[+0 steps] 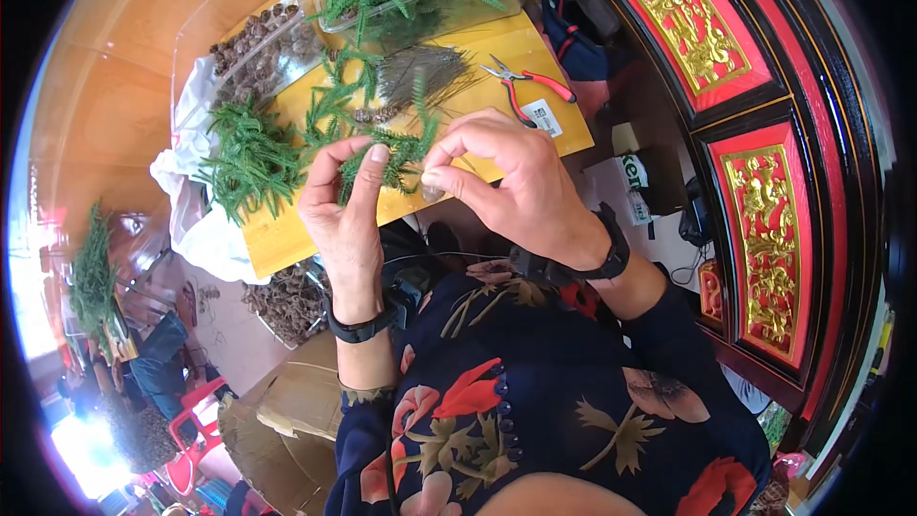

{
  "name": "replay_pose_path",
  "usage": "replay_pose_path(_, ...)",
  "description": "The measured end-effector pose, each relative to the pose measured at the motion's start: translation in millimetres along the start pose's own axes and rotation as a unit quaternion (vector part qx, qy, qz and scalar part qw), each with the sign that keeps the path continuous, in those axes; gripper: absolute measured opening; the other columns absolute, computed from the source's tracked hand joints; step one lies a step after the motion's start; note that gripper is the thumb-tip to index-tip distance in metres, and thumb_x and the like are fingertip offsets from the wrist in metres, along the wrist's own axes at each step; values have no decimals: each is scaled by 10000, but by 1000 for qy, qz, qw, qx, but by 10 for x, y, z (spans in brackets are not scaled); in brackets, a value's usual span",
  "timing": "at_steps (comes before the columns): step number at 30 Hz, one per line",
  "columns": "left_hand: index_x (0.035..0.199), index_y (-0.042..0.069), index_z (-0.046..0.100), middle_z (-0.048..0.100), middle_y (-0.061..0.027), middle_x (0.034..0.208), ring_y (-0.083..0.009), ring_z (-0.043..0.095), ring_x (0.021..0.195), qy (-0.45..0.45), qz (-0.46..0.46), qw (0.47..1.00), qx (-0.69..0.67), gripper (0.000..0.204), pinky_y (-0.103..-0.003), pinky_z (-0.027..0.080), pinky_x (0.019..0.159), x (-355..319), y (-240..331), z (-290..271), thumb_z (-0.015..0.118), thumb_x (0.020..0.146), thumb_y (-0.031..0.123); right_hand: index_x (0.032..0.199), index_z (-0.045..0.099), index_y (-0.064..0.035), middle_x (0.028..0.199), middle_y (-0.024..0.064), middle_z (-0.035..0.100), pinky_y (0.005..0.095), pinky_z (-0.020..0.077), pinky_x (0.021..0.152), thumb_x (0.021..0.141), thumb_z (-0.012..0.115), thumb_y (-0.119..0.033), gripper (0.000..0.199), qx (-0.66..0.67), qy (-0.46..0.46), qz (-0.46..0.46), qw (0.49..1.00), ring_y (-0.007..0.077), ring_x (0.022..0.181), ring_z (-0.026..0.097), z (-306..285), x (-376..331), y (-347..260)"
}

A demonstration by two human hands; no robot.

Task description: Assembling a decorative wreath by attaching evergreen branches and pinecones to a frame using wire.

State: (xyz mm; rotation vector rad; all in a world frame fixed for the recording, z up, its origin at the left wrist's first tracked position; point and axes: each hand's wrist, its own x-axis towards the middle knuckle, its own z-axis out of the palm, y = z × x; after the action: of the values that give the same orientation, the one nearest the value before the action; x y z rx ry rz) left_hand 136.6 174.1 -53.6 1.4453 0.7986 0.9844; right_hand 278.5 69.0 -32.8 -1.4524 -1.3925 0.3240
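Over the near edge of a yellow board, my left hand [342, 215] holds a green artificial pine sprig [405, 147] between thumb and fingers. My right hand [523, 183] is closed in a pinch at the sprig's right end. A small brownish piece shows under its fingertips, too blurred to name. Just beyond the hands lie a brown pine cone [380, 115] and loose sprigs [332, 100]. Farther back is a bundle of thin dark wires [420, 75]. Pliers [516, 77] with red and black handles rest right of the wires, jaws apart.
A sprig pile [250, 158] covers the board's left side, beside a white plastic bag [205, 229]. Pine cones [272, 50] lie behind it. A clear bin [449, 24] of greenery stands at the back. Red and gold carved panels [759, 229] rise at right; a cardboard box [287, 416] sits lower left.
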Motion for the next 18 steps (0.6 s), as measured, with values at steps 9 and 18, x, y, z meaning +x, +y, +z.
replay_pose_path(9, 971, 16, 632, 599, 19, 865, -39, 514, 801, 6, -25, 996, -88, 113, -172, 392, 732, -60, -13, 32, 646, 866, 53, 782, 656, -4, 735, 110, 636, 315, 467, 635, 762, 708, -87, 100, -8, 64, 72, 995, 237, 706, 615, 103, -6, -40)
replay_pose_path(18, 976, 20, 627, 619, -20, 931, -85, 572, 852, -13, -111, 968, -226, 98, -267, 499, 796, -81, 53, 71, 590, 901, 71, 740, 641, -23, 710, 89, 620, 344, 456, 643, 724, 707, -79, 88, -62, 83, 57, 993, 257, 704, 600, 127, -20, -76)
